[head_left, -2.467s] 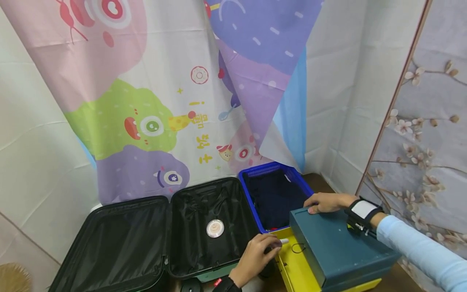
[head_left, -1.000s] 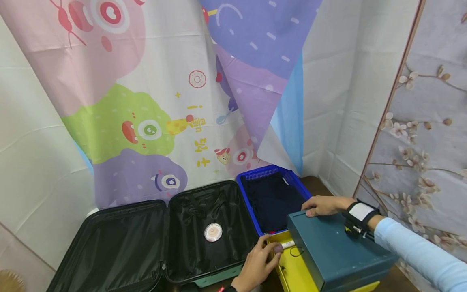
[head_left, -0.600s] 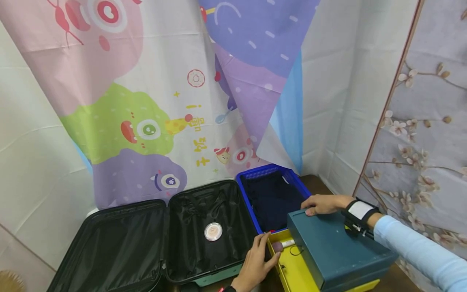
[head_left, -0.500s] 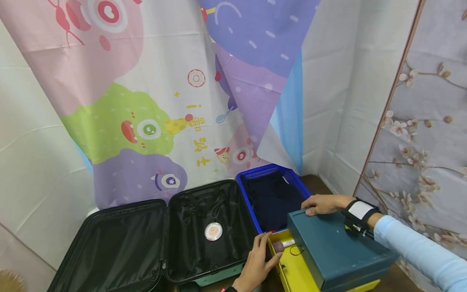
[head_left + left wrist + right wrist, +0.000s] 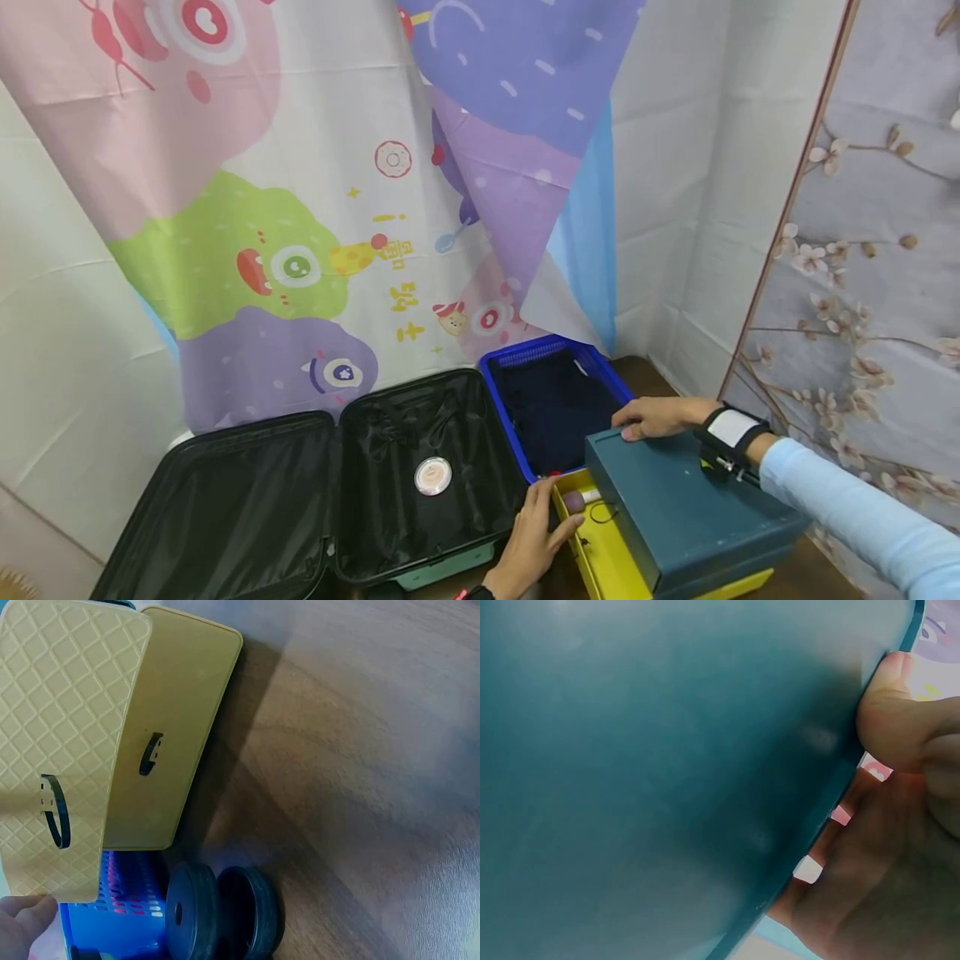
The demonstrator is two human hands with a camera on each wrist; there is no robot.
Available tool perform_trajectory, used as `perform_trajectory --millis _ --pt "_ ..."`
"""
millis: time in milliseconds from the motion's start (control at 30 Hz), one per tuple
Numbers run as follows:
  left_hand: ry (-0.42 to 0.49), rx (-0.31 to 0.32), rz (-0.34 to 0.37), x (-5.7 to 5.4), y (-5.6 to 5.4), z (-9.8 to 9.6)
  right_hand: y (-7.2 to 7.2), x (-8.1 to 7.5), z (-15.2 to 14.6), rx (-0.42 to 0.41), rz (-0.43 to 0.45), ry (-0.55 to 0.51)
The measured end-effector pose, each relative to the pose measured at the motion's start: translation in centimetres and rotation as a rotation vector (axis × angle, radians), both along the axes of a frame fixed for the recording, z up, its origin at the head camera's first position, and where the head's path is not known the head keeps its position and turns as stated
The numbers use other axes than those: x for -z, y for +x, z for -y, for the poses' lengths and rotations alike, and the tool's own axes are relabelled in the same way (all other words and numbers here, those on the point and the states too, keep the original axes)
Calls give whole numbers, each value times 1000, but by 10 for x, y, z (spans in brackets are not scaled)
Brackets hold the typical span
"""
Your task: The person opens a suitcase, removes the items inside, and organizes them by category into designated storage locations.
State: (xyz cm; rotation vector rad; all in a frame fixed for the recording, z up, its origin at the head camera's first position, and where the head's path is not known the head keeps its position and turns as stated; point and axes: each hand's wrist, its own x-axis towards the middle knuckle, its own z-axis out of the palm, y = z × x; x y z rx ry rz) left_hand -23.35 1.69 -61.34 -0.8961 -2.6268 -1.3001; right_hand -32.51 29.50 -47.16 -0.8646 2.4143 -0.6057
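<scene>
A teal desktop drawer box (image 5: 697, 508) stands at the lower right, its yellow drawer (image 5: 600, 542) partly pulled out to the left. My left hand (image 5: 528, 533) lies against this drawer's front, fingers extended and thumb by the rim. The left wrist view shows fingertips at a corner of the embossed drawer front (image 5: 75, 735), which has a black pull. Inside the drawer lie a small white stick with a purplish rounded end (image 5: 573, 501) and a thin dark loop (image 5: 602, 512). My right hand (image 5: 660, 417) grips the box's far top edge, thumb on top, fingers over the side (image 5: 877, 862).
An open black suitcase (image 5: 247, 500) lies left, with a round compact-like case (image 5: 432, 476) inside. Behind the drawer is a blue basket (image 5: 517, 442) holding dark cloth (image 5: 547, 408). A second yellow drawer front (image 5: 165, 727) and dark wheels (image 5: 225, 911) show in the left wrist view.
My left hand has let go of the white stick with the purplish end, which now lies in the drawer. The drawer has slid slightly inward. My right hand keeps its hold.
</scene>
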Motion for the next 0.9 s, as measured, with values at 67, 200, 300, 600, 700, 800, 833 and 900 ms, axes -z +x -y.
perform_trajectory --millis 67,200,300,600,700,800,833,900 --pt "-15 11 -4 -2 0 -2 0 -1 1 1 3 5" --pt "-36 47 -38 0 1 -5 0 0 1 7 12 10" --pt "-48 67 -114 4 2 -8 1 0 2 29 14 24" --pt "-124 195 -93 -1 3 -13 2 -2 1 22 10 28" --pt "-156 226 -43 -2 2 -14 2 -1 1 21 8 26" --pt "-181 254 -27 -1 1 -15 1 -1 1 11 8 15" --pt "-189 263 -27 0 0 -16 1 -1 1 11 11 11" --pt "-201 285 -27 2 -1 -16 1 -1 1 9 16 7"
